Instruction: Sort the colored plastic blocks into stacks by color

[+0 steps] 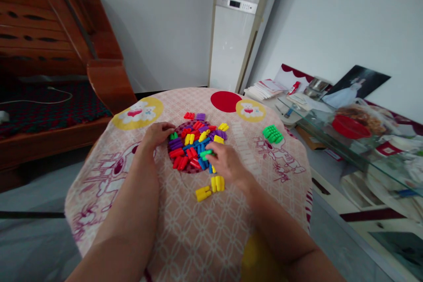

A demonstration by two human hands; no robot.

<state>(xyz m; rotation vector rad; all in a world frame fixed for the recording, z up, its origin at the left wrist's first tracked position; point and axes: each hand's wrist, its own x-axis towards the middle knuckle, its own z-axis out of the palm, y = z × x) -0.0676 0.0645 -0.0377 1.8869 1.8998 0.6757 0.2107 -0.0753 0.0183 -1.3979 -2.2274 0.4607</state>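
My right hand (227, 161) is closed on a green plastic block (206, 154), pinched at the fingertips over the right side of a mixed pile. My left hand (157, 134) reaches to the pile's left edge with fingers slightly apart. Its fingertips are beside another green block (173, 135); whether they touch it I cannot tell. The pile holds red blocks (180, 162), blue blocks (199, 145), purple blocks (175, 143) and yellow blocks (189, 139), all peg-shaped. Two yellow pieces (203, 193) lie in front of the pile. A cluster of green blocks (272, 133) sits apart at the right.
A patterned cloth (185, 229) covers the round table. On the right stands a glass-topped cabinet (346, 145) with papers (267, 89), a red bowl (350, 127) and a photo (357, 83). A wooden bench (105, 83) is at the left, a tall white appliance (233, 39) behind.
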